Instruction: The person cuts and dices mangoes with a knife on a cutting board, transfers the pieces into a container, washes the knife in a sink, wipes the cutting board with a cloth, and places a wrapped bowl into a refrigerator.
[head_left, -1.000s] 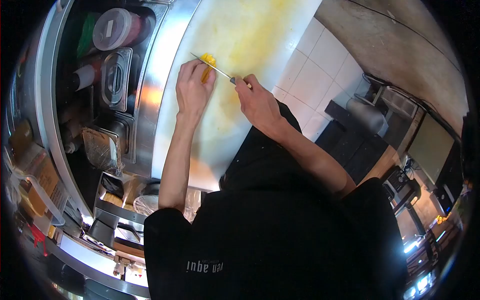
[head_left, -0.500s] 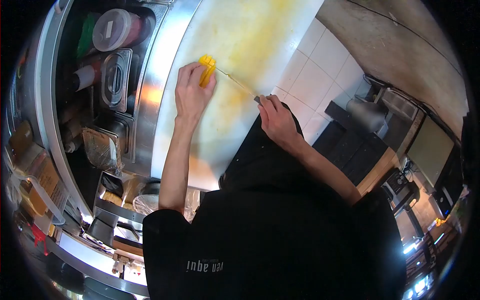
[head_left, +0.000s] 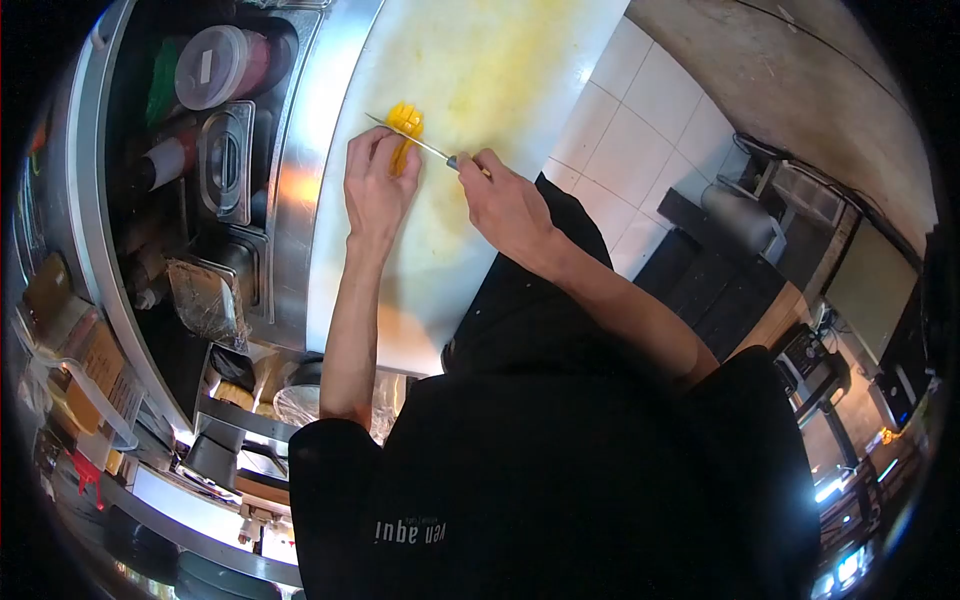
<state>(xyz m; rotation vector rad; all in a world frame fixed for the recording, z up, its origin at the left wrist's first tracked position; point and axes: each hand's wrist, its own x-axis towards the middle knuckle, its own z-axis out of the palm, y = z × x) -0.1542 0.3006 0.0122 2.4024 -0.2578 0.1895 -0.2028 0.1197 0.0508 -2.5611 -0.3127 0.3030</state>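
Observation:
A yellow food piece [head_left: 406,116], cut into strips or cubes at its far end, lies on the long white cutting board [head_left: 455,200]. My left hand [head_left: 376,182] grips its near part, with the fingers curled beside it. In my right hand [head_left: 504,203] is the handle of a knife [head_left: 428,147]. The thin blade lies across the yellow piece, just beyond my left fingertips, and its tip points to the upper left. Yellow stains mark the board.
Left of the board, the steel counter holds a lidded tub [head_left: 213,68], a metal container lid [head_left: 226,162] and a plastic-wrapped container [head_left: 208,300]. On the right are floor tiles [head_left: 640,120], a dark bench-like object [head_left: 700,290] and a screen [head_left: 872,287].
The knife was drawn back toward my body half a second ago; now my right hand has moved up and left, and the blade again crosses the yellow piece. My left hand keeps its grip.

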